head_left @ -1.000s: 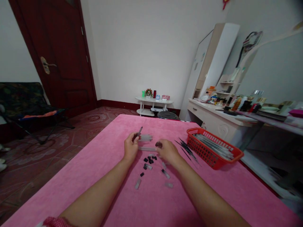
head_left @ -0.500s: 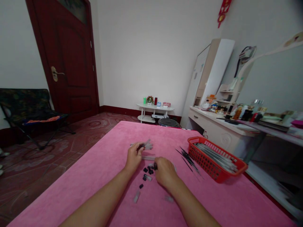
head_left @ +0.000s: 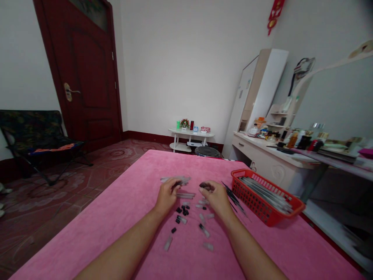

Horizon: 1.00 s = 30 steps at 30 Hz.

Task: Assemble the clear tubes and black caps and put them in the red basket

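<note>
My left hand [head_left: 166,196] is closed in a pinch beside a bundle of clear tubes [head_left: 183,180]; what its fingers hold is hard to tell from the tubes behind. My right hand [head_left: 216,197] has its thumb and fingers curled together, with a dark spot at the fingertips too small to name. Between the hands lie more clear tubes [head_left: 185,195]. Nearer me are several small black plugs [head_left: 185,211] and short clear caps [head_left: 208,246], some with a black piece at one end. To the right hand's right lie thin black rods [head_left: 233,194].
A red plastic basket [head_left: 271,217] full of long greyish tubes stands at the right of the pink-covered table [head_left: 116,225]. Beyond it is a white dresser [head_left: 262,151] with bottles. A low white stand [head_left: 189,133] is by the wall, and a folding chair [head_left: 35,132] at the left.
My right hand has moved up and away to the right from the black plugs, uncovering several clear caps. My left hand has shifted slightly right and down.
</note>
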Tool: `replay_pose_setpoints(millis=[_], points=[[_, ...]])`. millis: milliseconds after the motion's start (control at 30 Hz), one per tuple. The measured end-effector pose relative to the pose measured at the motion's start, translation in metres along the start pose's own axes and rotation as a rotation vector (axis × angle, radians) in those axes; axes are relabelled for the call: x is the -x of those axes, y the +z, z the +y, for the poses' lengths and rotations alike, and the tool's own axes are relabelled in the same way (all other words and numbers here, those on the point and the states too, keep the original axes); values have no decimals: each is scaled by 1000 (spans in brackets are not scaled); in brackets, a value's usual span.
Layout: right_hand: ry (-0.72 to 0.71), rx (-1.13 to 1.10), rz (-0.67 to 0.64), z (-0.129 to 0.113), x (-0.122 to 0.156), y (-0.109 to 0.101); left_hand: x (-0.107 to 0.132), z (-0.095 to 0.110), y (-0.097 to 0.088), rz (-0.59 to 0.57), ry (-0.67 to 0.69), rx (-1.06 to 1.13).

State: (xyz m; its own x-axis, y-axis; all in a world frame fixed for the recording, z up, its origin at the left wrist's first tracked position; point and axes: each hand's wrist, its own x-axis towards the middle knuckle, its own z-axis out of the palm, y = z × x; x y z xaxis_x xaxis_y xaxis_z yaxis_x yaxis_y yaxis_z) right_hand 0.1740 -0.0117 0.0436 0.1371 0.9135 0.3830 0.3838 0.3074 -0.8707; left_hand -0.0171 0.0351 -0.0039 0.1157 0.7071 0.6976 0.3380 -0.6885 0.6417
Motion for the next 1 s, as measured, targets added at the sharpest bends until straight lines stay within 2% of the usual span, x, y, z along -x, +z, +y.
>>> replay_pose_setpoints(millis=[133, 233, 333, 533, 1000], points=[[164, -335, 35, -8, -2, -8, 1, -2, 2, -21, 30, -21], [215, -413, 16, -16, 0, -8, 1, 0, 3, -58, 62, -30], [177, -369, 7, -20, 1, -6, 2, 3, 2, -89, 90, -43], [6, -187, 46, -17, 1, -3, 3, 6, 1, -145, 127, -66], [-97, 40, 33, -21, 3, -1, 2, 7, 0, -173, 148, -98]])
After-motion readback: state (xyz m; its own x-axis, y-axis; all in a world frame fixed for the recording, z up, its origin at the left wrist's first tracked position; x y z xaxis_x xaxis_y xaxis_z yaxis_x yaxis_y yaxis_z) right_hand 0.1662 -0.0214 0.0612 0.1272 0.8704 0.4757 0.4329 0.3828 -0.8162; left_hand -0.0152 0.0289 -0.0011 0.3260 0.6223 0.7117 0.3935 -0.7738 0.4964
